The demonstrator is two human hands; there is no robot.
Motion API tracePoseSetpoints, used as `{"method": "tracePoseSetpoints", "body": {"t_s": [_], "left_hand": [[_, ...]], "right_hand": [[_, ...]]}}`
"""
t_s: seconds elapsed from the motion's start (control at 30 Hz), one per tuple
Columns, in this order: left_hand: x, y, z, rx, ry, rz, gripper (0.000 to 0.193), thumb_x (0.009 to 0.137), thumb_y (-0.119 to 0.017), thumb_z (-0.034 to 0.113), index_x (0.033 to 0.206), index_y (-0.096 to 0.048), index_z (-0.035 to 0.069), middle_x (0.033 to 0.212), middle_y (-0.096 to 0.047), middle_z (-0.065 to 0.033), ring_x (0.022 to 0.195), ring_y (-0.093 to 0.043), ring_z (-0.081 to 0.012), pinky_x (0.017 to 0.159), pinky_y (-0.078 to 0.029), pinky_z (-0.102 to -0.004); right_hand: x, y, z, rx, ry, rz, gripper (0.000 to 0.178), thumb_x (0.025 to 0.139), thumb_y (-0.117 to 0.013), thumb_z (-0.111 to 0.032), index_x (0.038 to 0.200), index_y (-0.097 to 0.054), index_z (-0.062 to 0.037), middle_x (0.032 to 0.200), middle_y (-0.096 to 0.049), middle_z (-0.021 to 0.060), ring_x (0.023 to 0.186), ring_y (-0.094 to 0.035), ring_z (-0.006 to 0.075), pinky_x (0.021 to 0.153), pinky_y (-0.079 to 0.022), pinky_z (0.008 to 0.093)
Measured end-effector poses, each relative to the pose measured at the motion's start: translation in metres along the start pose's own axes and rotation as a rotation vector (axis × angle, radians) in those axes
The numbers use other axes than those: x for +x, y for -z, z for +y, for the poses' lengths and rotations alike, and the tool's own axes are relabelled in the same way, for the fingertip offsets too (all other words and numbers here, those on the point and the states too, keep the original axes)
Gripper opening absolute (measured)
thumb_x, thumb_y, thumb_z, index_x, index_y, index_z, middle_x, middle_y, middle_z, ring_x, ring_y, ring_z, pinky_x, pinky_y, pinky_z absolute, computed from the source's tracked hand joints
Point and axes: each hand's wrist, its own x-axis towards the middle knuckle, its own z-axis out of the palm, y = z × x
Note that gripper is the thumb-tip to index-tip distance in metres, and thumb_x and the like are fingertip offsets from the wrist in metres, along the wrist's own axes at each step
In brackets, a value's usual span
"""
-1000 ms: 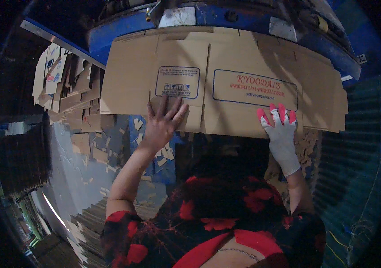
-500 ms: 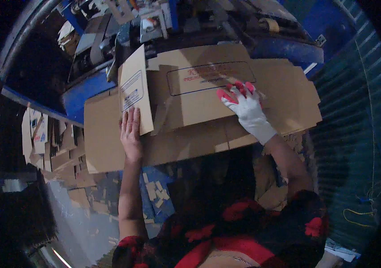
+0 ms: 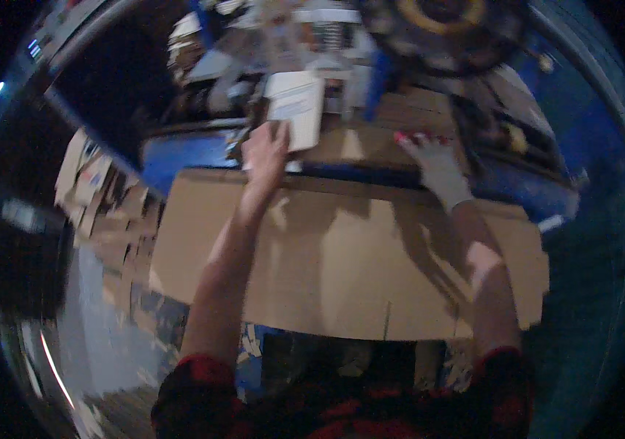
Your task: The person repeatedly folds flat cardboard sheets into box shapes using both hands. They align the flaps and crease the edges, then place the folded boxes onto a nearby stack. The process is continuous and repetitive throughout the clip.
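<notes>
A brown printed cardboard sheet (image 3: 356,146) lies partly on the machine ahead, its left flap (image 3: 296,110) folded up and showing a pale printed face. My bare left hand (image 3: 266,152) is closed at the flap's lower left edge, its fingers blurred by motion. On the sheet's right part rests my right hand (image 3: 437,167), in a white glove with red fingertips; its fingers are stretched out and open. Below both forearms spreads a wide stack of flat brown cardboard (image 3: 327,256), with the shadows of my arms across it.
A blue-framed machine (image 3: 188,157) with rollers stands across the far side. A large dark wheel (image 3: 444,36) sits at the top right. Cardboard scraps (image 3: 107,212) are heaped at the left, and a grey floor (image 3: 115,314) shows below them.
Both hands have moved forward, away from me, with the printed sheet, which has slid off the stack onto the machine. The plain cardboard beneath is now uncovered. My view has also shifted.
</notes>
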Motion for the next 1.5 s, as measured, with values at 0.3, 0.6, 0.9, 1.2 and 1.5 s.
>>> {"method": "tracePoseSetpoints", "body": {"t_s": [0.3,0.6,0.9,1.2,1.5], "left_hand": [[-0.001,-0.038,0.000,-0.440,-0.046,-0.252,0.054,0.077,-0.060,0.004,0.128,-0.044,0.002,0.129,-0.048,-0.0235,0.119,-0.050,-0.0355,0.100,-0.041,-0.0414],[-0.196,0.175,-0.141,0.123,0.253,-0.165,0.036,0.080,-0.061,0.019,0.115,-0.059,0.012,0.123,-0.056,-0.0086,0.112,-0.052,-0.0314,0.091,-0.046,-0.0427],[-0.059,0.220,-0.242,0.010,0.264,0.306,0.035,0.084,-0.061,0.017,0.116,-0.054,0.004,0.114,-0.057,-0.0186,0.106,-0.052,-0.0383,0.090,-0.044,-0.0453],[0.171,0.305,-0.253,0.133,0.126,0.570,0.061,0.077,-0.068,0.023,0.126,-0.040,0.000,0.134,-0.044,-0.0209,0.112,-0.050,-0.0425,0.095,-0.044,-0.0471],[0.205,0.265,-0.257,-0.004,0.134,0.170,0.059,0.077,-0.067,0.028,0.126,-0.046,0.002,0.124,-0.053,-0.0206,0.112,-0.052,-0.0372,0.097,-0.042,-0.0452]], "right_hand": [[0.037,-0.034,0.055,0.014,-0.197,0.066,0.036,0.089,-0.051,-0.016,0.124,-0.054,-0.0056,0.088,-0.063,0.0201,0.081,-0.062,0.0356,0.070,-0.051,0.0438],[-0.270,0.021,-0.094,-0.041,-0.069,-0.155,0.070,0.080,-0.064,-0.048,0.138,-0.042,-0.0138,0.145,-0.035,0.0161,0.132,-0.033,0.0341,0.107,-0.028,0.0519],[-0.249,0.013,-0.134,0.111,-0.299,0.094,0.049,0.077,-0.060,-0.023,0.121,-0.055,-0.0020,0.128,-0.049,0.0150,0.126,-0.039,0.0363,0.110,-0.024,0.0503],[-0.241,0.025,-0.141,0.158,-0.250,0.065,0.055,0.078,-0.060,-0.022,0.129,-0.050,-0.0042,0.126,-0.050,0.0149,0.130,-0.036,0.0352,0.111,-0.022,0.0518],[-0.231,0.050,-0.142,0.131,-0.281,0.138,0.052,0.077,-0.063,-0.022,0.126,-0.051,-0.0082,0.120,-0.052,0.0117,0.114,-0.047,0.0362,0.102,-0.032,0.0557]]}}
